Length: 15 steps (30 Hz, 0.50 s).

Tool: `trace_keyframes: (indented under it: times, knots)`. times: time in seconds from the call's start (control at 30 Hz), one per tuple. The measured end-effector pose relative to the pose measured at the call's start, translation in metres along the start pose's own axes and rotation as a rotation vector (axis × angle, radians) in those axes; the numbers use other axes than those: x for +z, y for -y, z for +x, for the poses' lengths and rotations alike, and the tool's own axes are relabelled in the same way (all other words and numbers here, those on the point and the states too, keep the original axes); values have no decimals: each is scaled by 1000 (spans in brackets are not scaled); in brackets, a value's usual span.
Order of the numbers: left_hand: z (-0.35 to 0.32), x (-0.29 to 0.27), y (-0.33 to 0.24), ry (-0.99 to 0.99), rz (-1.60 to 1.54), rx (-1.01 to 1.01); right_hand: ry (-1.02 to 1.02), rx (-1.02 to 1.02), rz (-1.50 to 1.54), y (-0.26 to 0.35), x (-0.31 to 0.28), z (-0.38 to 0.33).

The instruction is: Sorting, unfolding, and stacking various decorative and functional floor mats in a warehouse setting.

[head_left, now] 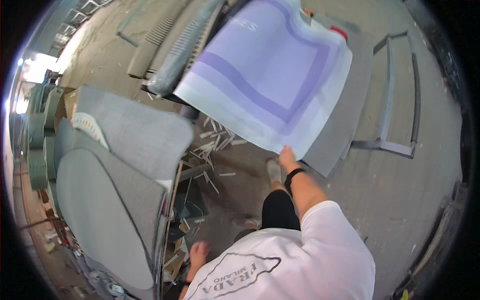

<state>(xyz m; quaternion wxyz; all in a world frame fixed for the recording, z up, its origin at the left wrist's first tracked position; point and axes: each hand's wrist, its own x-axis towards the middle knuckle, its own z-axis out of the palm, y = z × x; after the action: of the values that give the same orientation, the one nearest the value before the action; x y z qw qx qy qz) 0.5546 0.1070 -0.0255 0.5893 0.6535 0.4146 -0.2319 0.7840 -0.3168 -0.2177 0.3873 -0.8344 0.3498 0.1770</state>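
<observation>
My right hand (288, 159) is closed on the near edge of a large lilac mat (260, 65) with a darker purple band and a pale border. The sheet stretches away from the hand and its surface waves a little. Part of it lies over grey sheets (345, 115) on its right side. Low in the view, beside the table's edge, is my left hand (199, 253), apart from the mat. Its fingers look loosely curled but are blurred, and nothing can be made out in them.
On the left, a table carries stacked grey mats (100, 210) and a pale curved piece (90, 127). Long wrapped rolls (175, 60) lie beyond it. White offcut strips (215, 142) litter the floor. A grey metal frame (385, 145) lies on the right.
</observation>
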Motion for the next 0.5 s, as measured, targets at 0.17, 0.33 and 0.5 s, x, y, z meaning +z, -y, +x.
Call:
trace_keyframes:
  times: [0.17,0.33,0.5]
  knots:
    - [114,136,-136,332,510,174,58,200,-38,-62,-55,75]
    - [227,232,-209,78,458,205,61,394,121,-118,-47,116]
    - [283,277,-246,-145,399,83,-63,533,240,-143,-21,140]
